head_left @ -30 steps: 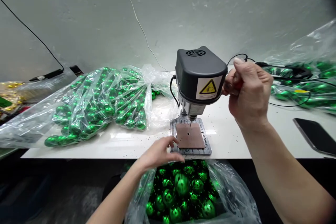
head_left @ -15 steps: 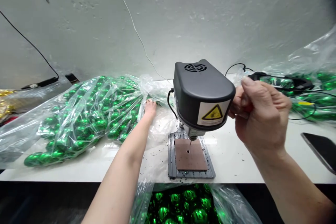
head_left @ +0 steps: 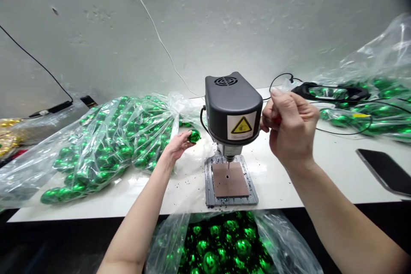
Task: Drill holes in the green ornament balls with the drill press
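Observation:
Between the thumb and fingers of my left hand (head_left: 178,144) is a shiny green bauble (head_left: 194,136), held above the table left of a small bench drill press (head_left: 234,102). My right hand (head_left: 290,126) is closed at the drill's right side, around what looks like its feed handle, mostly hidden by the fingers. The thin drill bit (head_left: 229,165) points down over a brown board (head_left: 229,184) with a small dark hole, on the grey drill base (head_left: 208,199). A clear plastic bag of green baubles (head_left: 105,150) lies just left of my left hand.
Below the table edge, an open plastic bag (head_left: 282,239) holds many green baubles. Another bag of green baubles (head_left: 385,111) lies at the right, near a black phone (head_left: 383,171). Dark cables cross the right side. Gold items (head_left: 8,132) lie far left.
My left hand has come out of the bag's opening toward me, now with a green bauble in it. The right hand stays at the drill's side. The view has shifted slightly.

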The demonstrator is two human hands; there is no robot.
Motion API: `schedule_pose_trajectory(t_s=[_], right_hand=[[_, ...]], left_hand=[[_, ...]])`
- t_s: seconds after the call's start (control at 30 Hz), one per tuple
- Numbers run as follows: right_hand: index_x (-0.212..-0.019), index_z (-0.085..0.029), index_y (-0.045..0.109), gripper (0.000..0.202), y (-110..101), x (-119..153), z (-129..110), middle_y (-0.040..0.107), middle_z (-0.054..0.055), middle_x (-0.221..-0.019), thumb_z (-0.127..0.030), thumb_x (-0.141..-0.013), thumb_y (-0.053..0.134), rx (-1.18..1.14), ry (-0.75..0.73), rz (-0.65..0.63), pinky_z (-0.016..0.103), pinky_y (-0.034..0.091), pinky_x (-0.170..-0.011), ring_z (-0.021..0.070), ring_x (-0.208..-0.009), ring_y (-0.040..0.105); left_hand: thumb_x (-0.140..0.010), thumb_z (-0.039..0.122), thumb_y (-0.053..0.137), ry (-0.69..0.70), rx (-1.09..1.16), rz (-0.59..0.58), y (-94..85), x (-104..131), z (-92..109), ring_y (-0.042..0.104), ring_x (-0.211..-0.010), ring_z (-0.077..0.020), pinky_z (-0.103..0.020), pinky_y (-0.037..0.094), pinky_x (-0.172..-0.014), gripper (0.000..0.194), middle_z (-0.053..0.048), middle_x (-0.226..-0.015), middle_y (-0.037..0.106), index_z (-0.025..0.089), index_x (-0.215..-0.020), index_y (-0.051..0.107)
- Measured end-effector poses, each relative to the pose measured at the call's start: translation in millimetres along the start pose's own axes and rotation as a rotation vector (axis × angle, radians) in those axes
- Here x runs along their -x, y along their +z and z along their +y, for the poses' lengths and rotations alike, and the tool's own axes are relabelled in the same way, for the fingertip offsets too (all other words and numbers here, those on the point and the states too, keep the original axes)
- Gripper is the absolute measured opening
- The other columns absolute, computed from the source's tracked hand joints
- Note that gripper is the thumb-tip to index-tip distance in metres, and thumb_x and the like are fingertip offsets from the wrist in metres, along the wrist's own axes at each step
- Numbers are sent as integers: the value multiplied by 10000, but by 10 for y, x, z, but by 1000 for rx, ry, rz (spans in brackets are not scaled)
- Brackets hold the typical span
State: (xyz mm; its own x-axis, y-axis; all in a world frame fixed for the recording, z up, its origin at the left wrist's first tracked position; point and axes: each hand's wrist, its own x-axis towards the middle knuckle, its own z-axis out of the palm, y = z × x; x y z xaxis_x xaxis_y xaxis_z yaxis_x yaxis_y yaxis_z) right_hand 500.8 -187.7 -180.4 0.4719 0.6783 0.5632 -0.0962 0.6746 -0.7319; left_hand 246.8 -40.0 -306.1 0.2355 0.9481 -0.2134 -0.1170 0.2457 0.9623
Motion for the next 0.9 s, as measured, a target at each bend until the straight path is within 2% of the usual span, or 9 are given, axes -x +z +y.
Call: schedule_pose_trajectory(t_s=[0.13,0.23,0.33,0.43,0.53,0.63,0.8,0.9], right_hand=[[-530,-209,466,426,-2,-8,11,411,-47,-505,-329,-877,683,-1,-15,0,268,293,-357,61,-403,339],[-516,-216,474,420,1,-19,15,422,-42,-496,-311,-864,688,-20,-16,8,284,290,-356,68,-395,339],[-510,-219,467,421,5,-31,21,421,-44,-486,-325,-847,697,-34,-25,19,283,277,-346,73,-393,335],[-513,-217,445,439,7,-34,24,407,-50,-483,-356,-854,684,-10,-46,16,267,282,-354,68,-400,338],[-524,-212,414,448,8,-28,24,395,-54,-492,-351,-871,662,8,-52,9,250,291,-369,57,-407,334],[-538,-211,389,460,8,-23,27,395,-57,-507,-366,-869,669,2,-55,10,241,285,-366,50,-405,327],[-552,-215,375,498,6,-26,44,381,-57,-512,-461,-861,679,22,-58,5,230,292,-363,46,-406,331],[-557,-218,366,514,1,-32,56,375,-57,-513,-497,-862,672,30,-73,-3,234,289,-361,49,-405,326]], left_hand=[[-827,294,738,-185,241,-10,71,615,-219,691,-950,-210,-349,568,-895,256,-150,-1069,734,112,-1006,710],[-807,320,754,-148,220,8,205,909,-418,686,-931,-195,-325,567,-845,299,-139,-1085,732,123,-1028,706],[-762,359,793,-24,83,27,386,1060,-640,674,-928,-181,-290,544,-781,472,-115,-1127,724,151,-1168,670],[-769,414,788,90,-90,-11,563,1126,-845,663,-968,-187,-294,526,-813,592,-100,-1117,723,166,-1277,611],[-801,446,752,172,-217,-85,693,1120,-975,659,-987,-198,-328,512,-893,572,-94,-1078,720,159,-1272,601],[-822,450,718,228,-317,-106,773,1073,-1018,663,-961,-207,-347,512,-893,552,-97,-1076,714,154,-1273,601],[-764,353,759,312,-546,-62,873,1038,-1043,649,-891,-218,-361,529,-808,549,-99,-1082,699,168,-1263,624],[-734,303,762,332,-569,-12,922,1038,-1093,633,-874,-214,-362,524,-794,579,-97,-1068,689,168,-1278,614]])
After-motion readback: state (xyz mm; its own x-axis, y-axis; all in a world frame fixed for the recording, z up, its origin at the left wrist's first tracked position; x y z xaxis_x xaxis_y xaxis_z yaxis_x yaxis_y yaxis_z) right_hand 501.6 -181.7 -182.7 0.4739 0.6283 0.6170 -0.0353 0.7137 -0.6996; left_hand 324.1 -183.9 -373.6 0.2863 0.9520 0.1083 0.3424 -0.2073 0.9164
